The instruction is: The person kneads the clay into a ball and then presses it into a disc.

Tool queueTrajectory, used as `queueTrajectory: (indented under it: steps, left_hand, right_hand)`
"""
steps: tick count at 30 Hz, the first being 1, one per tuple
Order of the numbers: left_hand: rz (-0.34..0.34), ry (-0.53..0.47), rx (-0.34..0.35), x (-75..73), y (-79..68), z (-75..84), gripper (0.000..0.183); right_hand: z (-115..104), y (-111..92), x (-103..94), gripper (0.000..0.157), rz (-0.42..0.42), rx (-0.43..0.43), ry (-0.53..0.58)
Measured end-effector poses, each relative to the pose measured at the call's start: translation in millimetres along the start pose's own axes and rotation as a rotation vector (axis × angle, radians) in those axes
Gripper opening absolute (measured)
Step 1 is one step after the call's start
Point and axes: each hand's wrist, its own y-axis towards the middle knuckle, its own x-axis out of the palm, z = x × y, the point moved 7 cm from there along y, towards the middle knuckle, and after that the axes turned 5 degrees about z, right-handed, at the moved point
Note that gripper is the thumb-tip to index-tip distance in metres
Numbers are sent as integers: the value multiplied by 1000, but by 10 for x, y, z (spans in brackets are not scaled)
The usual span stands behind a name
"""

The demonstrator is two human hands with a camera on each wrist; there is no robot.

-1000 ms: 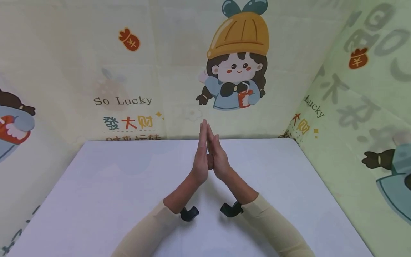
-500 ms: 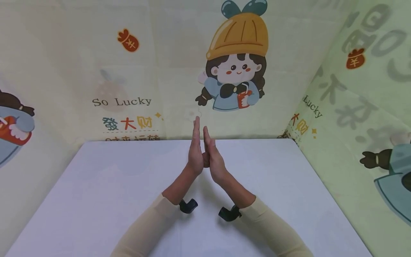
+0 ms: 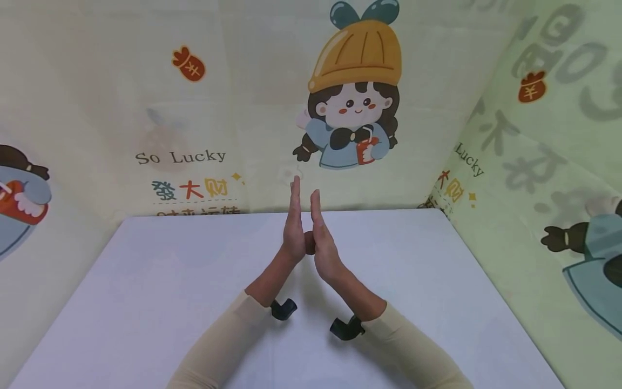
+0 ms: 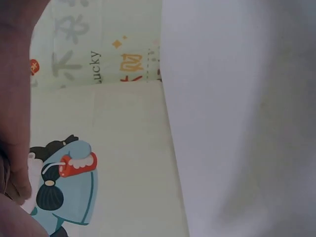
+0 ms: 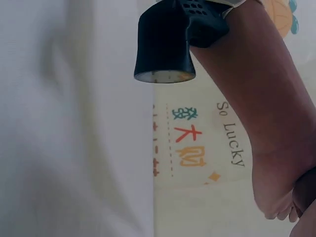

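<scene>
A small, rounded brown lump (image 3: pixel 309 243) sits between the palms in the head view, above the table. My left hand (image 3: pixel 293 229) stands upright with straight fingers, its palm against the lump's left side. From the right, the palm of my right hand (image 3: pixel 324 246) presses on it, fingers also straight and pointing up. The fingertips of the two hands are apart. In the right wrist view the dark lump (image 5: pixel 305 190) shows at the right edge, next to my left hand (image 5: pixel 276 182). The hands partly hide the lump in each view.
A white table (image 3: pixel 170 281) lies below both hands. Printed cloth (image 3: pixel 262 81) with cartoon figures and lettering hangs behind it and along the sides. Black wrist cameras (image 3: pixel 347 328) stick out under the forearms.
The hands have shifted slightly left in the head view, the lump still between them. Their fingertips, close together a second ago, have parted. The right palm has slid a little against the left.
</scene>
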Motion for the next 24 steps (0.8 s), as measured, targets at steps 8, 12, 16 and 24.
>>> queueTrajectory:
  steps: [8, 12, 16, 24]
  left_hand:
    - [-76, -81, -56, 55, -97, -145, 66]
    - [-119, -105, -54, 110, -138, -138, 68]
    - [-167, -107, -27, 176, -169, -107, 67]
    - [-229, -55, -3, 272, -275, -71, 65]
  right_hand:
    - [-192, 7, -2, 75, 16, -155, -102]
    - [-261, 48, -22, 80, 18, -200, -125]
    - [-289, 82, -72, 82, 32, -205, -119]
    - [-271, 160, -192, 83, 65, -204, -123]
